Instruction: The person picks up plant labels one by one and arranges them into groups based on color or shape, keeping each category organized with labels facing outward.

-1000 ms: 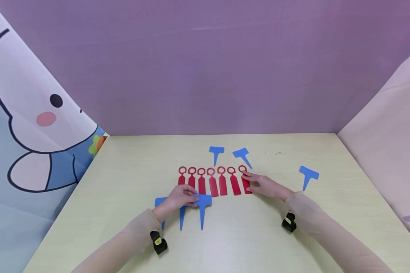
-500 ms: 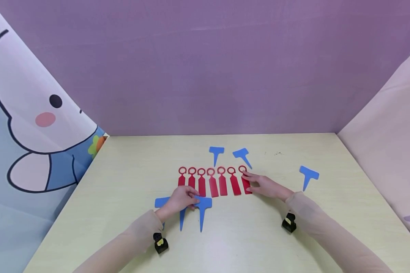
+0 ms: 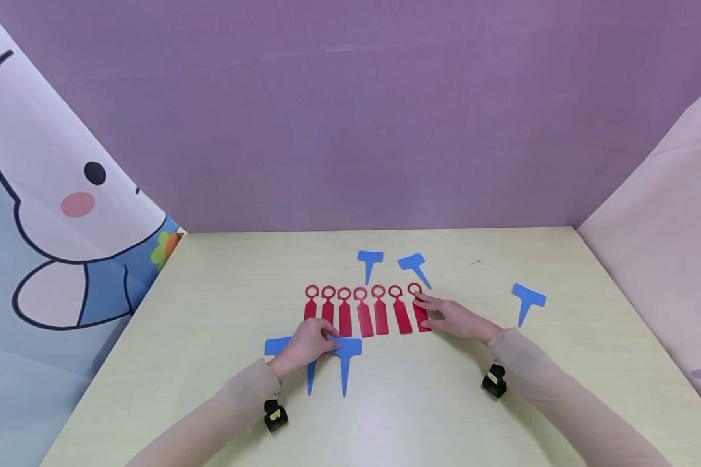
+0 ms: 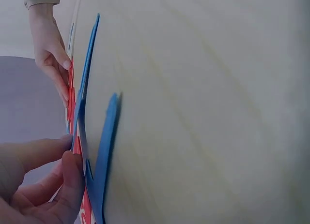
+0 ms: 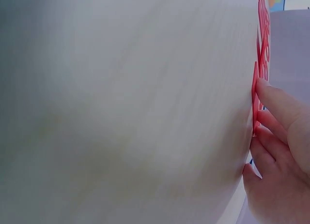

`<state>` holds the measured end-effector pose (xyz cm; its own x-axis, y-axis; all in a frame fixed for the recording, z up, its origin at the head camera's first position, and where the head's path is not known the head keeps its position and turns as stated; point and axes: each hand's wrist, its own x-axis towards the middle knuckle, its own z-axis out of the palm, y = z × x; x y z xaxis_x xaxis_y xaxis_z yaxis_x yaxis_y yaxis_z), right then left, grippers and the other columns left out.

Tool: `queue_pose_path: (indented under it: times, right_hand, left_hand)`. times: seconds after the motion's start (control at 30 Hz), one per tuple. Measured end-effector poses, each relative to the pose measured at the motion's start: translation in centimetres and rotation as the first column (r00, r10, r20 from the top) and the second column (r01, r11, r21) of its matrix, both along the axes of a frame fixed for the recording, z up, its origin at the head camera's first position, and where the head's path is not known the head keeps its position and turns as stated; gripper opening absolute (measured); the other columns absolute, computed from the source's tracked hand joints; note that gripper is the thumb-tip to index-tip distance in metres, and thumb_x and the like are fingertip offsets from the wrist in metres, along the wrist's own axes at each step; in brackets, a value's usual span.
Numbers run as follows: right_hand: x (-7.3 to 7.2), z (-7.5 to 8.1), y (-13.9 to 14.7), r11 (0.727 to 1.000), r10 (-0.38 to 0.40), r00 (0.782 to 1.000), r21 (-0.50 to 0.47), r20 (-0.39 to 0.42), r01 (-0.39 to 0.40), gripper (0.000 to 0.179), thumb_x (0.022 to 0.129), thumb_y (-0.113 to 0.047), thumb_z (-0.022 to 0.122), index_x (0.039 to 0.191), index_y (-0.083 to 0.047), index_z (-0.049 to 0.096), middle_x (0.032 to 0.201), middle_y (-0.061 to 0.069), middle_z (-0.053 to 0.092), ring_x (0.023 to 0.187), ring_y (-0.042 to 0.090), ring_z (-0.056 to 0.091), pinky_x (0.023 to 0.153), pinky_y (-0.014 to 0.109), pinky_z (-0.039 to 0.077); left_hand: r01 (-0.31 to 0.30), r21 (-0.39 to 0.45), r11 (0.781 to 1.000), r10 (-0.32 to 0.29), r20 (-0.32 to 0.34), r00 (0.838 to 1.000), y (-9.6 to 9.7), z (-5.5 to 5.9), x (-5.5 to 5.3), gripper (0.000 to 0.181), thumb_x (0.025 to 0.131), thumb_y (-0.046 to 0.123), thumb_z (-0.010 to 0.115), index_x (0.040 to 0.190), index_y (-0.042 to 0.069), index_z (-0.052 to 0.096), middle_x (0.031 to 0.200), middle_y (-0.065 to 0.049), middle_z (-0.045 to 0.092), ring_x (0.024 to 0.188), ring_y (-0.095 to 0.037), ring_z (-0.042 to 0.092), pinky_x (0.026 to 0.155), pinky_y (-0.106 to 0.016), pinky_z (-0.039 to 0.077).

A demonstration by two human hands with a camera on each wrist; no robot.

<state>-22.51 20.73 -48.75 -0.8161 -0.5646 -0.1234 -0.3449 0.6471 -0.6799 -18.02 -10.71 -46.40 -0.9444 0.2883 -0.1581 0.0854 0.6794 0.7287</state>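
My left hand (image 3: 309, 344) pinches one end of the crossbar of a blue T-shaped plant label (image 3: 346, 363) between thumb and finger. In the left wrist view this plant label (image 4: 87, 69) stands a little above another blue plant label (image 4: 107, 137). Partly hidden behind the left hand and wrist are two more, a middle label (image 3: 311, 377) and a left label (image 3: 275, 346). My right hand (image 3: 457, 318) rests with fingers extended on the rightmost red ring-ended tag (image 3: 420, 312). Its thumb and fingertips touch this red tag (image 5: 255, 98) in the right wrist view.
Several red tags (image 3: 381, 316) lie side by side in a row, rings away from me. Beyond them lie two blue plant labels (image 3: 370, 262), and another label (image 3: 528, 301) is at the right. A purple backdrop (image 3: 380, 130) rises behind the table (image 3: 409, 415).
My left hand has shifted slightly right and toward me, with the pinched plant label moving slightly toward me. The right hand has not moved.
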Motion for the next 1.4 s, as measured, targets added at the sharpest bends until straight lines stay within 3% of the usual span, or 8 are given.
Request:
queue_pose_path:
  times: [0.3, 0.67, 1.4]
  right_hand:
    - [0.1, 0.0, 0.0, 1.000, -0.004, 1.000, 0.003, 0.002, 0.004, 0.054, 0.084, -0.017, 0.060, 0.133, -0.006, 0.039, 0.143, 0.013, 0.025, 0.130, 0.036, 0.019, 0.098, 0.045, 0.032]
    - [0.1, 0.1, -0.1, 1.000, -0.003, 1.000, -0.002, 0.005, 0.003, 0.054, 0.084, -0.016, 0.060, 0.133, -0.005, 0.039, 0.143, 0.013, 0.026, 0.129, 0.036, 0.020, 0.092, 0.039, 0.041]
    - [0.2, 0.2, -0.1, 1.000, 0.013, 1.000, 0.005, -0.016, -0.013, 0.054, 0.084, -0.014, 0.060, 0.133, -0.004, 0.038, 0.143, 0.014, 0.026, 0.129, 0.037, 0.021, 0.095, 0.041, 0.038]
  left_hand:
    - [0.031, -0.057, 0.998, -0.034, -0.054, 0.998, 0.2, 0.0, 0.0, 0.013, 0.074, 0.006, 0.070, 0.084, -0.001, 0.065, 0.065, 0.000, 0.054, 0.054, -0.010, 0.048, 0.048, -0.020, 0.043]
    - [0.029, -0.129, 0.991, -0.035, -0.046, 0.998, 0.7, 0.0, 0.0, 0.013, 0.074, 0.008, 0.070, 0.083, 0.002, 0.064, 0.068, 0.000, 0.054, 0.060, -0.012, 0.048, 0.054, -0.020, 0.043]
    - [0.000, -0.178, 0.984, -0.011, -0.058, 0.998, 1.3, 0.2, -0.2, 0.015, 0.074, 0.010, 0.070, 0.083, 0.001, 0.063, 0.068, -0.001, 0.055, 0.061, -0.013, 0.048, 0.055, -0.021, 0.043]
